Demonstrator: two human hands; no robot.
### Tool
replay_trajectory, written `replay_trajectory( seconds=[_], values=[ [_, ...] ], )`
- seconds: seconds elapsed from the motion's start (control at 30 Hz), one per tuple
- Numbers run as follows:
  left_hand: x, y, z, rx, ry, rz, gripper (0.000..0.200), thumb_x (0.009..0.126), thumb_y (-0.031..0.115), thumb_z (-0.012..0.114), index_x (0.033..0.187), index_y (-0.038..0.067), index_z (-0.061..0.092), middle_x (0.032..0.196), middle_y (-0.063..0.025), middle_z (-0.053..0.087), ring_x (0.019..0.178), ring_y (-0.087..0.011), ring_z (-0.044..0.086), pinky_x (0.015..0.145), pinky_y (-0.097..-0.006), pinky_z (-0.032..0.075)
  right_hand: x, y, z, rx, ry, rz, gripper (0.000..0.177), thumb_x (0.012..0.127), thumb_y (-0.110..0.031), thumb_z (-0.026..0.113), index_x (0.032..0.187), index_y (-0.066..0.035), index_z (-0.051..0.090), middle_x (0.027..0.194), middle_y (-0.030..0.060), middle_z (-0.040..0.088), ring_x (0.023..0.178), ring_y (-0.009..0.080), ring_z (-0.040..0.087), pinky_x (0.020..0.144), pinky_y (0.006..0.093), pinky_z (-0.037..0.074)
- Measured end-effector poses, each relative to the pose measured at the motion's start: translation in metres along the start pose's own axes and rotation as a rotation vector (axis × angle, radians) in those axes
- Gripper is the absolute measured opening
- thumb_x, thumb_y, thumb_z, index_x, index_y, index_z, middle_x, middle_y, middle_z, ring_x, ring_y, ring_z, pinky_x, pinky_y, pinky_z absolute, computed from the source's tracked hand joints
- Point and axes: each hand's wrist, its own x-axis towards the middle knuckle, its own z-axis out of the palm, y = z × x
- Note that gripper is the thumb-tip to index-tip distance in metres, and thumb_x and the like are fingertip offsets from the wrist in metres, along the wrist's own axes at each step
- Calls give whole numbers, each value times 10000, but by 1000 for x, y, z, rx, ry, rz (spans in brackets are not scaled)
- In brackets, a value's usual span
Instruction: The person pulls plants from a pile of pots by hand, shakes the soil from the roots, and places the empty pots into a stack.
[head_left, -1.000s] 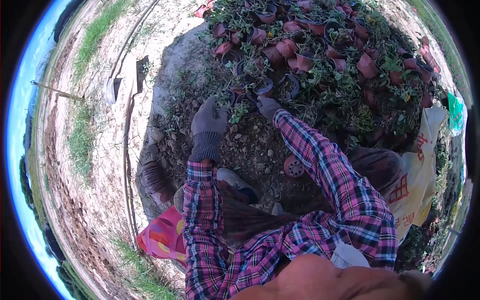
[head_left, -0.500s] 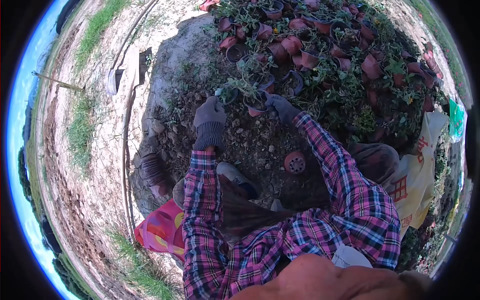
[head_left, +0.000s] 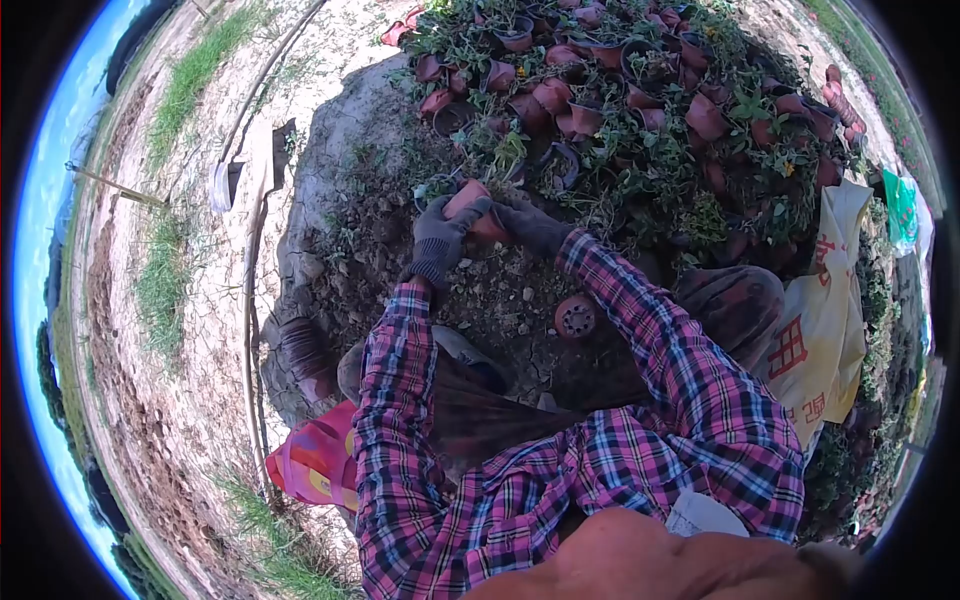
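Observation:
Both hands wear dark grey gloves and meet over the soil. My left hand (head_left: 438, 238) is closed around the left side of a reddish plastic pot (head_left: 474, 207), its fingers over the pot's wall. From the right, my right hand (head_left: 530, 226) grips the same pot. Green stems stick out beyond the pot, and a small pale green thing (head_left: 430, 190) shows just past my left hand. Below the hands an upturned reddish pot with holes in its base (head_left: 575, 317) lies on the soil.
A large heap of reddish pots and wilted plants (head_left: 600, 110) lies ahead. A stack of dark pots (head_left: 305, 350) is at the left, near a pink bag (head_left: 315, 460). A yellowish printed sack (head_left: 820, 310) lies at the right. A hose (head_left: 250, 330) runs along the left.
My hands have come together; my right hand has moved left. The pot, earlier held upright with its opening visible, is now tilted between both hands, and my left hand has closed on it.

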Motion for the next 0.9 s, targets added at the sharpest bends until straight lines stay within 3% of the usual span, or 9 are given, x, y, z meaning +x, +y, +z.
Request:
replay_trajectory(
  seconds=[0.1,0.2,0.4,0.5,0.63,0.67,0.77,0.87,0.9],
  values=[
    [-4,9,3,424,29,158,710,670,329,767,1226,40,434,1050,-116,567,888,-224,587,772,-321,487,33,61,-38,-1192,2,-876,451,867,-321,509,1233,-68,435,1182,90,508,1067,205,498,918,340,390],
    [-1,-10,9,543,-33,512,589,684,187,748,1193,41,489,962,-100,623,906,-186,595,802,-298,468,64,99,-63,-906,-15,-757,491,751,-196,628,1200,-77,468,1139,112,528,1038,256,517,889,364,410],
    [14,-10,-2,739,155,247,354,741,178,584,1080,78,560,930,-164,625,877,-311,605,743,-367,481,10,48,-39,-1059,90,-510,402,838,-97,528,1229,-69,437,980,71,580,816,173,554,724,320,460],
    [9,13,-36,740,458,193,307,749,255,572,995,72,591,891,-165,626,860,-322,604,725,-380,478,32,77,-65,-218,217,-64,358,822,-142,554,1163,-58,485,950,89,581,802,182,555,707,319,455],
    [3,26,-46,733,335,43,330,731,316,591,937,59,608,851,-164,628,825,-327,608,720,-396,472,52,78,-38,-180,599,339,313,828,-222,571,1080,-39,536,918,112,583,779,211,558,692,336,451],
    [11,13,-45,746,236,81,371,717,347,600,938,49,607,847,-159,632,806,-318,612,714,-393,471,92,145,-67,-163,528,233,298,828,-229,572,1055,-40,534,923,126,576,724,210,561,644,326,458],
    [23,1,-42,707,75,-45,375,716,348,597,932,42,608,858,-159,631,823,-314,609,727,-390,467,93,144,-74,-1287,-83,-820,334,819,-241,584,1086,-50,518,917,125,573,738,218,553,641,324,456],
    [8,-11,-13,811,-116,-26,397,710,347,599,962,41,593,896,-180,621,868,-321,597,758,-393,462,48,109,-104,15,36,267,458,807,-239,598,1207,-74,449,971,114,564,818,230,539,695,337,449],
    [6,-15,1,878,-190,16,401,710,340,600,979,42,587,905,-186,619,879,-323,594,764,-395,461,20,96,-115,-108,-39,275,521,791,-247,617,1244,-91,412,997,118,554,849,239,532,721,348,446]
  ],
)
